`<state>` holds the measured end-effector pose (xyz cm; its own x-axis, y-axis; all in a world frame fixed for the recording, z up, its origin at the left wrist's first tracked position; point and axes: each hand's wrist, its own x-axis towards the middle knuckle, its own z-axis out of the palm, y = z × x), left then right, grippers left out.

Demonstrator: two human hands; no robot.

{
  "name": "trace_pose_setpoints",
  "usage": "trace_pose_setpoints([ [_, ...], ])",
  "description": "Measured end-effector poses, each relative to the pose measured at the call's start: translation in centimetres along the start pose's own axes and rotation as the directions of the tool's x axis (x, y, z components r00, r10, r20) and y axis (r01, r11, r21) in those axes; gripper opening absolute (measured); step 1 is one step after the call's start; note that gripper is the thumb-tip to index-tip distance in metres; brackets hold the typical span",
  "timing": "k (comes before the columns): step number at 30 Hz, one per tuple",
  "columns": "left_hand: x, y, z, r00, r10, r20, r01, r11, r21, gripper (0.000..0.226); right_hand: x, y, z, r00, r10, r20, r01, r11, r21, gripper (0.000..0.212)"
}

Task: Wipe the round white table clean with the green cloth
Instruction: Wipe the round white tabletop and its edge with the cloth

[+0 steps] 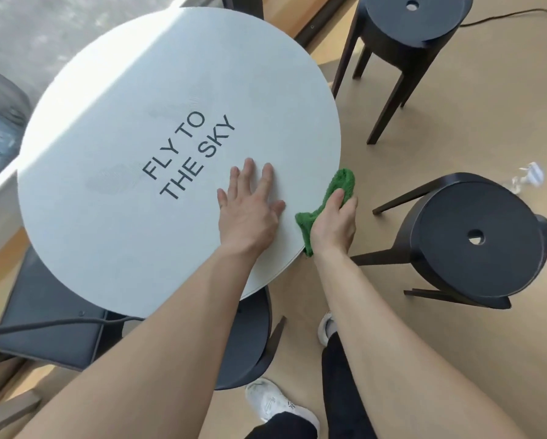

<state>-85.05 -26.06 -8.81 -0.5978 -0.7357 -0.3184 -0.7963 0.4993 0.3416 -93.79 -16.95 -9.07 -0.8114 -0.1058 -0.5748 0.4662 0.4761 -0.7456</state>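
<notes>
green cloth (pixel 335 191) bunched in the right hand (pixel 335 223) at the bench (pixel 107 232) rim; left hand (pixel 250 213) lies flat, fingers spread; press the cloth flat, sweep inward across the faint smudges

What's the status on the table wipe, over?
Left hand flat on table. Right hand gripping cloth at table's edge. Nothing in the way.
</notes>
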Motion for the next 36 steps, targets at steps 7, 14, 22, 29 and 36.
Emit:
trace_pose_setpoints([
  [7,0.0,0.2,-0.3,1.000,-0.009,0.015,0.008,1.000,0.004,0.065,-4.9,2.4,0.5,0.993,0.117,-0.003,-0.117,0.993,0.016,0.043],
  [14,0.5,0.8,-0.3,0.999,-0.031,0.019,0.032,0.998,-0.051,0.063,2.9,-2.9,0.2,0.997,-0.065,0.030,0.069,0.985,-0.157,0.044],
  [22,0.4,1.1,-0.3,0.999,-0.032,-0.027,0.032,0.999,0.014,0.061,1.9,-2.4,0.2,0.999,0.025,0.039,-0.018,0.986,-0.165,0.050],
  [29,4.7,4.2,-3.6,0.972,-0.216,-0.090,0.225,0.968,0.109,0.042,7.3,-7.5,0.5,0.980,-0.090,0.179,0.140,0.947,-0.288,0.046],
  [36,13.2,5.9,-3.2,0.995,-0.095,-0.041,0.100,0.988,0.119,0.087,7.5,-7.2,-0.4,0.965,-0.012,0.261,0.090,0.953,-0.288,0.045],
])
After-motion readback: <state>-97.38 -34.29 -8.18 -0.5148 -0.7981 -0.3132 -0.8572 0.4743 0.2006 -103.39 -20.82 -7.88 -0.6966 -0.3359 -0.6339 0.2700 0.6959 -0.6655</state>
